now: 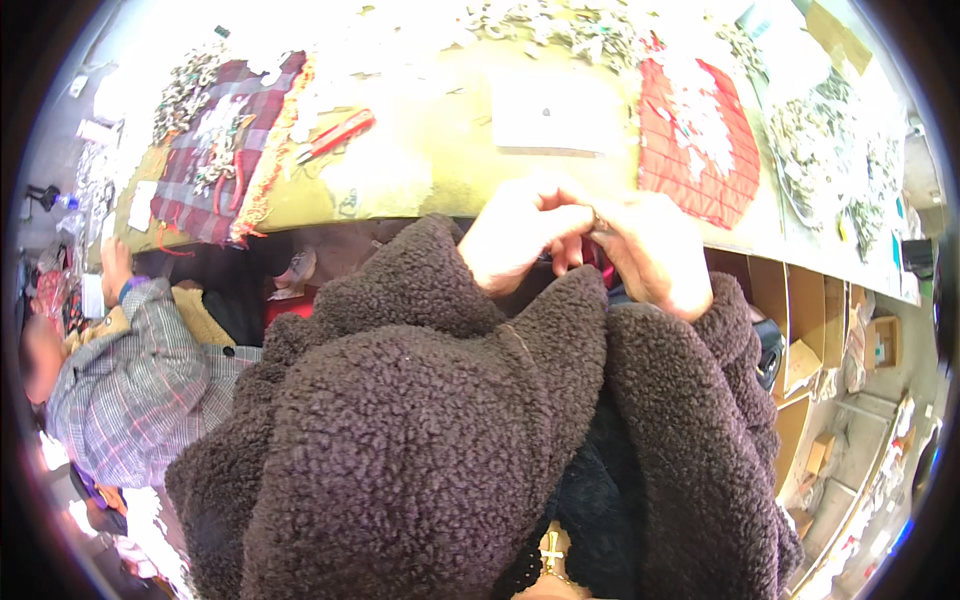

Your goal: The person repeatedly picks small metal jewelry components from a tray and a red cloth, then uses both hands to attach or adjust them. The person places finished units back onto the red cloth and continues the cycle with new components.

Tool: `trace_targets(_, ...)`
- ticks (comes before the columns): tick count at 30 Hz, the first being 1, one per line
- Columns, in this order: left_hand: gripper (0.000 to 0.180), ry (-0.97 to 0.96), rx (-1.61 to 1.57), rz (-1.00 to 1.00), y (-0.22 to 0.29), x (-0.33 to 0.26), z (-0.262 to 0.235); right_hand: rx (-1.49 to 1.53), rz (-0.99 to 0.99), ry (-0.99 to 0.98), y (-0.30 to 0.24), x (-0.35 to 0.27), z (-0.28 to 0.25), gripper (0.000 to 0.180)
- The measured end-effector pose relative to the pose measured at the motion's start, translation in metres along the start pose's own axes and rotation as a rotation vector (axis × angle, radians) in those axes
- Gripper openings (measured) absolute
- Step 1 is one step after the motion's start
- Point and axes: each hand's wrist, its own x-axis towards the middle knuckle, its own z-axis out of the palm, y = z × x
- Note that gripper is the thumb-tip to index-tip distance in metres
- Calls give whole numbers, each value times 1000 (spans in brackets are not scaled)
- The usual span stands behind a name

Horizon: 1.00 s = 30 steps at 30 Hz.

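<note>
Just over the near edge of the yellow-topped table [440,150], a little right of the middle, the person's two hands meet. The left hand [520,235] reaches in with thumb and fingers drawn together, its thumb pointing right; the right hand [655,250] comes in from the right with bent fingers. Both grips are nearly closed, the fingertips meeting around a small brownish piece [598,223], which is too small and too hidden by the fingers to identify. The lower fingers of the left hand curl beneath it.

Both forearms are covered by the thick sleeves of a dark brown fleecy coat [400,480]. At the left of the tabletop lies a plaid cloth [200,155] with a frayed orange edge, pale knotted bits scattered over it and a red-handled tool [238,183] resting on top. Just right of the cloth is a red cutter-like tool [345,136], lying at a slant. A white rectangular object [545,125] sits beyond the hands, and to their right lies a red quilted cloth [655,130] partly covered with white pieces. Pale knotted bits [590,35] spread along the far side. At the left, near the table, is a co-worker in a grey checked jacket [150,390]; open cardboard boxes [805,310] stand below the table's right end.
</note>
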Motion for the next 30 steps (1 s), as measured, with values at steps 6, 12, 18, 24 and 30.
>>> trace_targets(6,10,8,180,22,5,-5,-13,-4,183,-76,-10,-5,10,29)
trace_targets(12,8,81,95,4,15,-4,-23,-21,7,140,0,7,30,30)
trace_targets(18,17,242,383,242,42,11,-46,-73,-186,206,21,18,30,30)
trace_targets(24,34,851,1558,264,94,70,-140,488,486,182,10,12,31,8)
trace_targets(30,37,802,1636,188,98,88,-144,948,604,210,6,14,18,7)
